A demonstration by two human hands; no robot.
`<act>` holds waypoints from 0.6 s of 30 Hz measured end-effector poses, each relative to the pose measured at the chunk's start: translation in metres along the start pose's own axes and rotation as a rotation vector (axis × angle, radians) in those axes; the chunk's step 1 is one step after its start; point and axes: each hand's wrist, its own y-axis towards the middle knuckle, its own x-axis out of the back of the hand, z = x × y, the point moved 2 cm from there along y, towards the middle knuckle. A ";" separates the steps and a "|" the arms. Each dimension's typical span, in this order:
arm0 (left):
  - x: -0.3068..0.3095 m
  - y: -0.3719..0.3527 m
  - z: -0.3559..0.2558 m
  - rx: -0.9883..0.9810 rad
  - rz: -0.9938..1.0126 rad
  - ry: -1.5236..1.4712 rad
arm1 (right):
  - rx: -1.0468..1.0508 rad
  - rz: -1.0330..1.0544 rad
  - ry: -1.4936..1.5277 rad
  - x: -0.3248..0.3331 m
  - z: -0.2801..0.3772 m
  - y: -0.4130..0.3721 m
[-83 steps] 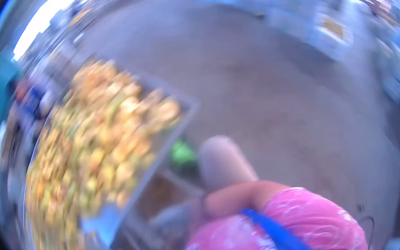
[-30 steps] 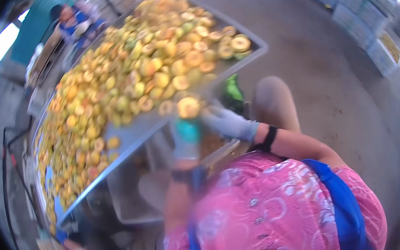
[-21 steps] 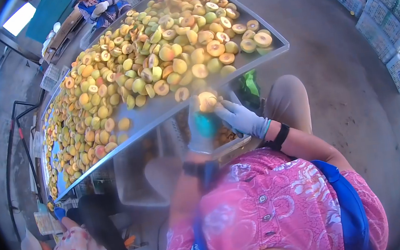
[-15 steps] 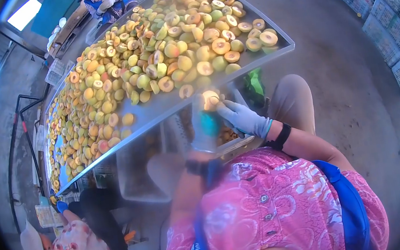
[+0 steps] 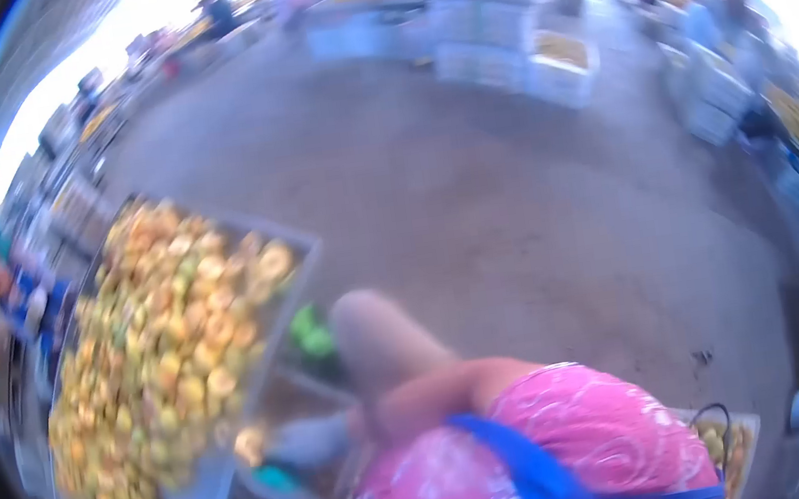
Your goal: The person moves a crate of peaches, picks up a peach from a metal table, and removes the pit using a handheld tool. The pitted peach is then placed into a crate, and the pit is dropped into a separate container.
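Observation:
A halved yellow peach (image 5: 250, 445) is at the lower left of the head view, cut side showing, just past the edge of the fruit table. My left hand (image 5: 279, 482), gloved with a teal patch on it, holds the peach half from below. My right hand (image 5: 312, 441), in a grey-white glove, reaches in from the right, its fingertips close to the fruit; motion blur smears these fingers. Beside the hands, the metal-rimmed table (image 5: 212, 496) carries a heap of halved peaches (image 5: 147, 363).
A green object (image 5: 311, 332) lies by my knee under the table's corner. Across the table is another person (image 5: 23, 299). Stacked white crates (image 5: 483, 37) stand at the back, with more crates (image 5: 718, 96) to the right. A crate of fruit (image 5: 733, 448) sits behind me.
My head has turned to the right, so the table and my hands now appear lower left and more floor shows. The peach half stays in my left hand. The view is more blurred.

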 end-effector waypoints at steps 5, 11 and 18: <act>-0.036 -0.004 -0.037 0.136 -0.233 -0.192 | -0.158 -0.013 -0.044 -0.002 0.017 -0.018; -0.034 -0.001 -0.032 0.152 -0.244 -0.261 | -0.154 0.096 -0.052 -0.004 0.003 -0.012; -0.033 0.005 -0.024 0.202 -0.255 -0.203 | -0.144 0.011 0.057 -0.011 0.036 -0.034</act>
